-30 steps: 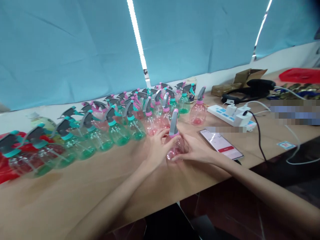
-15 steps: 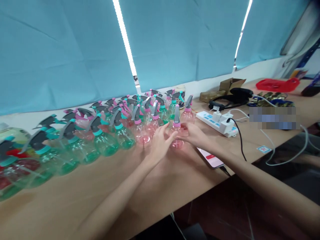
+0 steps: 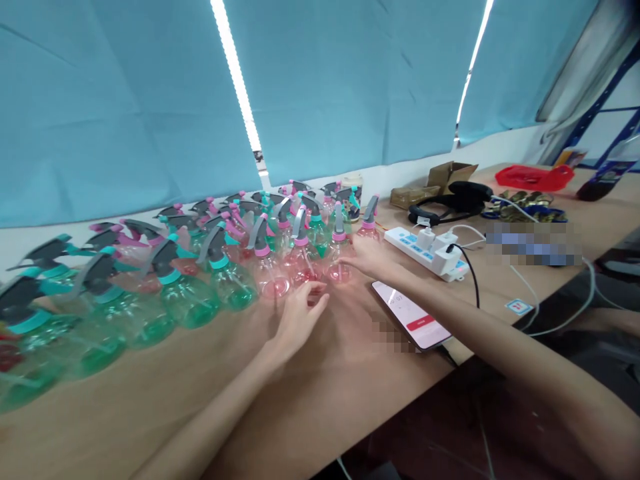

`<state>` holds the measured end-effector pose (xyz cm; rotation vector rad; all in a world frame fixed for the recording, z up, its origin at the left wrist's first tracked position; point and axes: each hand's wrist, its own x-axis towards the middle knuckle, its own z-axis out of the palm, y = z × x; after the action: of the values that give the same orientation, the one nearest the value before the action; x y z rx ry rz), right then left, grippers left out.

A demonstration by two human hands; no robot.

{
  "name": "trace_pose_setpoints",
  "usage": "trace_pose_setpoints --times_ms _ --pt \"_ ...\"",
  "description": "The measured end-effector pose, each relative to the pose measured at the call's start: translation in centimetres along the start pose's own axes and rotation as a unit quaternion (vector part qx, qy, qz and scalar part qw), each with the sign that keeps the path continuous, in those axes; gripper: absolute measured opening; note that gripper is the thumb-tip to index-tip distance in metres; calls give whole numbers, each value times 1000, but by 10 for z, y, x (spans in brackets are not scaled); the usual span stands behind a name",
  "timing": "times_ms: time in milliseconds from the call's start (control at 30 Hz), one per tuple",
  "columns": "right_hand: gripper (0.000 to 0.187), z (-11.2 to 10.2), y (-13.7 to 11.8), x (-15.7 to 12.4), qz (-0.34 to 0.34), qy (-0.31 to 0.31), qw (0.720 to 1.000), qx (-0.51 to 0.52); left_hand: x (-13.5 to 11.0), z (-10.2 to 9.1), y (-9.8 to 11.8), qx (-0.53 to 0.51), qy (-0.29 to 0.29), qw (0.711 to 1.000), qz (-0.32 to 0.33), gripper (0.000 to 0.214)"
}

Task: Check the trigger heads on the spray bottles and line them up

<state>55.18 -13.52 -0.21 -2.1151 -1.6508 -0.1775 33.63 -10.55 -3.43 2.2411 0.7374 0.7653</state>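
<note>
Against the right side of a pink spray bottle (image 3: 339, 268) is my right hand (image 3: 369, 256), its fingers curled on the clear body below the grey and pink trigger head. The far fingertips are partly hidden. My left hand (image 3: 299, 312) is just in front of the row, thumb and fingers apart, holding nothing. Closest to it are two more pink spray bottles, one left (image 3: 273, 283) and one behind its fingertips (image 3: 304, 265). Green spray bottles (image 3: 193, 300) with turquoise collars continue the front row leftward. All these stand upright on the wooden table (image 3: 320, 387).
Right of the bottles lie a lit phone (image 3: 413, 317) and a white power strip (image 3: 425, 252) with chargers and cables. Farther back are black headphones (image 3: 453, 203), a cardboard box (image 3: 450, 177) and a red tray (image 3: 535, 178). A blue curtain (image 3: 320, 87) hangs behind.
My left hand has come off the pink spray bottle and drawn back toward me, opening. The bottle now stands closer to the pink row, with my right hand still at it. The view has shifted slightly.
</note>
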Motion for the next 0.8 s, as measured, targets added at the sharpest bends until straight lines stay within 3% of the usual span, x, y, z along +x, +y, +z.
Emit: trace_pose_setpoints --times_ms 433,667,800 --pt "48 -2 -4 5 6 16 1000 -7 2 23 -10 50 -68 996 27 12" --pt "20 -15 40 -25 46 49 996 50 7 26 -2 48 -76 995 53 11" --pt "33 -14 67 -25 97 103 988 65 19 33 3 26 -70 996 55 13"
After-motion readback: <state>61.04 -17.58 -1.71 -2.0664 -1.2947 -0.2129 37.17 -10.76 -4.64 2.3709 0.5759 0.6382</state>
